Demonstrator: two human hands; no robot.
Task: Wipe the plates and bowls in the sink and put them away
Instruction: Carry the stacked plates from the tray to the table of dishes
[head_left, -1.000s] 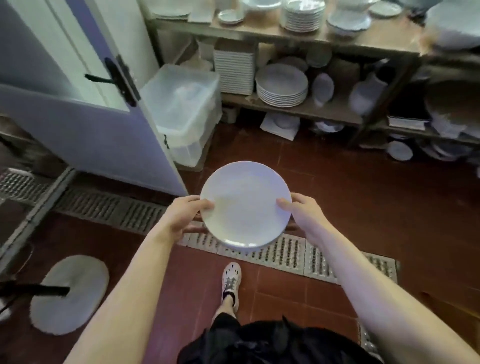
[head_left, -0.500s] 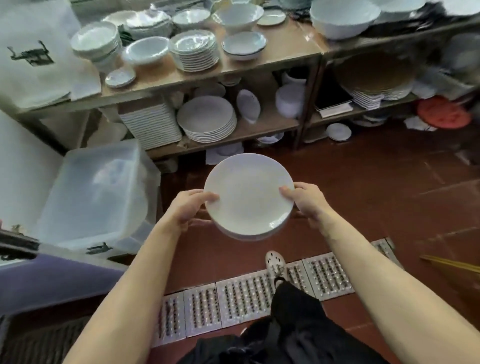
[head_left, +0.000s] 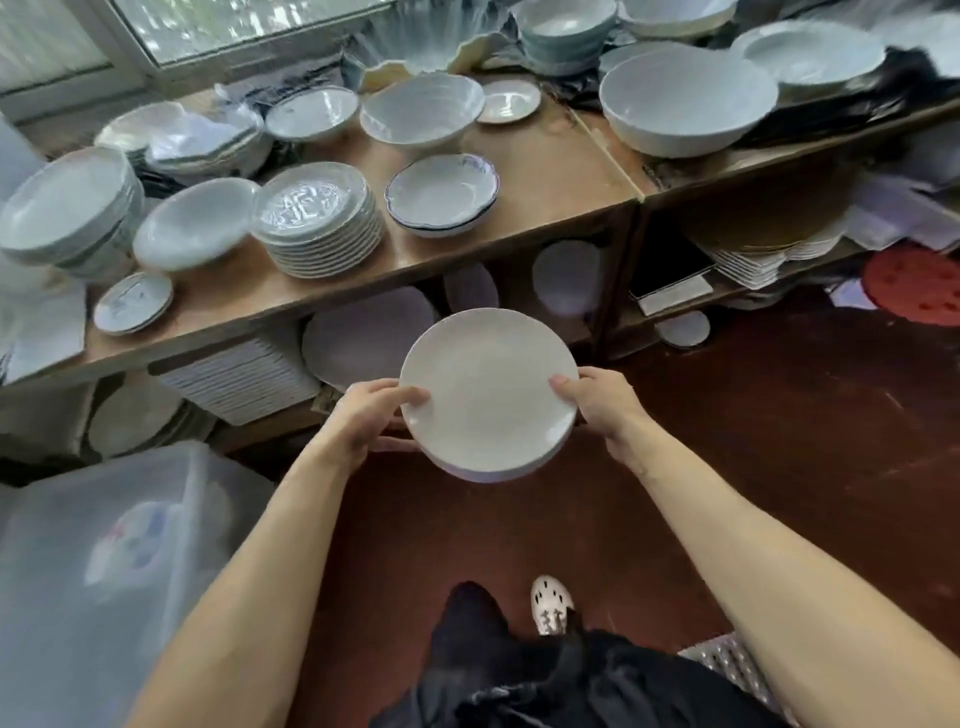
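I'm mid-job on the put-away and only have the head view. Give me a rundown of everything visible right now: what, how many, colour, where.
held plates: small stack, exact count unclear, white, in both hands in front of the shelves
wooden shelf unit: one, brown, ahead, top crowded with dishes
ribbed plate stack: one stack, white, top shelf centre-left
blue-rimmed bowl: one or two nested, white with dark blue rim, right of that stack
large bowl: one, white, top shelf right
small saucer: one, white, top shelf front left
square plate stack: one, white, lower shelf left
plastic bin: one, translucent, floor at left
red disc: one, red, far right
shoe: one, white, on the red-brown floor
left hand: grips the stack's left rim
right hand: grips the right rim
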